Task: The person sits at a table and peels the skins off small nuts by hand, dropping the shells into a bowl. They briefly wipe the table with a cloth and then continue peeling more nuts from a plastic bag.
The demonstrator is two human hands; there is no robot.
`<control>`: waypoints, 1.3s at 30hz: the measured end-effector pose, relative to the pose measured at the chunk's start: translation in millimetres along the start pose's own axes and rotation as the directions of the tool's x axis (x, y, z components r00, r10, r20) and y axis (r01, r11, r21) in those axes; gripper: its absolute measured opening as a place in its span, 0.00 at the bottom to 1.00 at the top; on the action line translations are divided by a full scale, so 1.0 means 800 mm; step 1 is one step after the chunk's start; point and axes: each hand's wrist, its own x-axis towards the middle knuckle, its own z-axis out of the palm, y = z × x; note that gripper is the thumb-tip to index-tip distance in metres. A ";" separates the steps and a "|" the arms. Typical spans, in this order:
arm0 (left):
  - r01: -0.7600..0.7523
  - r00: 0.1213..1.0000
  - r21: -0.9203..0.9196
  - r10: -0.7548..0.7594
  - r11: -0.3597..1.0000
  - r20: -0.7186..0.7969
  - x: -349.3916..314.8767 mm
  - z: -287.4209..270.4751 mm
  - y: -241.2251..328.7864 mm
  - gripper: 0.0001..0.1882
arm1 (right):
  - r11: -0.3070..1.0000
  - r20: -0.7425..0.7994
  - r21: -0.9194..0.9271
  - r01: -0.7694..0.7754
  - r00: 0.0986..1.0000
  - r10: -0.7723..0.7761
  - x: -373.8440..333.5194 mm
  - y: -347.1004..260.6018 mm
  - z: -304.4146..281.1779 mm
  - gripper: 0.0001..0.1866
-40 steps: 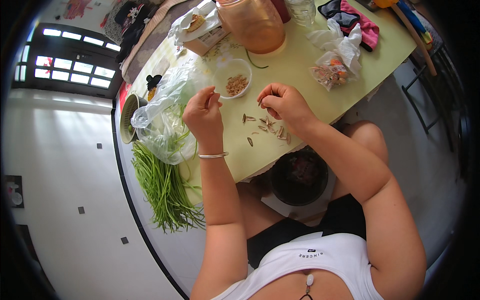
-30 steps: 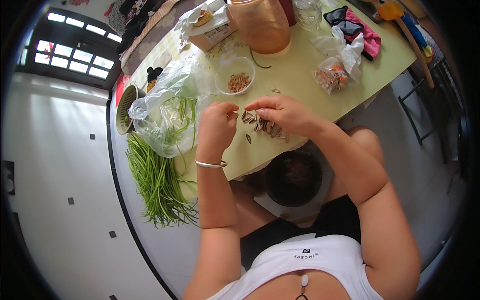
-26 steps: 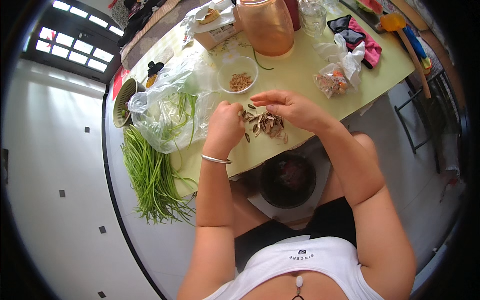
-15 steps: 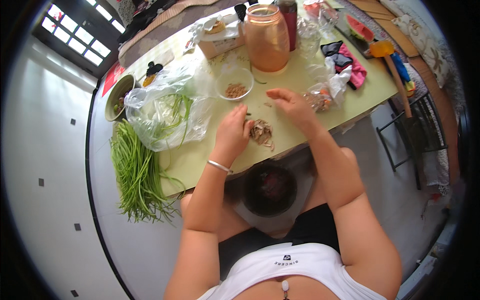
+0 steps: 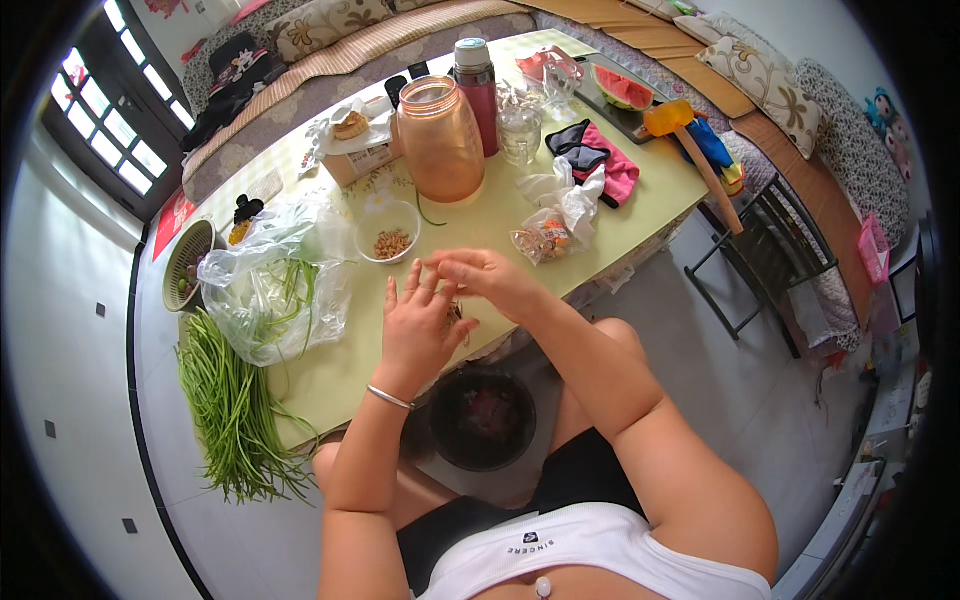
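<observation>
Comparing with half a second ago, both hands have drawn together over the near edge of the desk: the left hand, then resting beside the heap of seed shells, now lies flat over most of it with fingers spread, and the right hand, then open and apart near the snack bag, has come in to meet the left fingertips. The view has also lifted, so more of the far side of the desk shows.

Most of the shells are hidden under the left palm; only a few dark bits show at its right edge, between the two hands. Whether the right fingers pinch a seed cannot be told, since they curl inward over the left fingertips. The left grip is open, pressed flat, holding nothing that can be seen.

Beyond the grips stands the small bowl of kernels, just past the left fingertips. Left of the left hand lie the clear plastic bag and the long green beans. Below the hands, under the desk's edge, sits a dark bin.
</observation>
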 end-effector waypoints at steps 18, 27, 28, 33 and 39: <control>0.322 0.772 -0.944 -0.556 -0.073 0.307 0.056 0.028 -0.103 0.32 | 0.595 -0.507 -0.804 0.012 0.511 -0.694 0.038 -0.085 -0.199 0.16; 0.336 0.754 -0.942 -0.593 -0.017 0.281 0.058 0.020 -0.118 0.33 | 0.264 -0.375 -0.927 -0.267 0.613 -0.696 0.055 -0.109 -0.244 0.12; 0.367 0.739 -0.930 -0.614 0.020 0.279 0.058 0.021 -0.120 0.32 | 0.176 -0.243 -0.970 -0.167 0.657 -0.714 0.064 -0.094 -0.211 0.11; 0.388 0.742 -0.899 -0.648 0.202 0.174 0.056 0.026 -0.105 0.20 | 0.185 -0.060 -0.982 0.019 0.910 -0.410 0.117 -0.010 -0.061 0.10; 0.417 0.800 -0.839 -0.580 0.350 0.155 0.051 0.021 -0.086 0.11 | -0.107 -0.192 -0.963 -0.248 0.906 -0.378 0.172 0.034 -0.037 0.10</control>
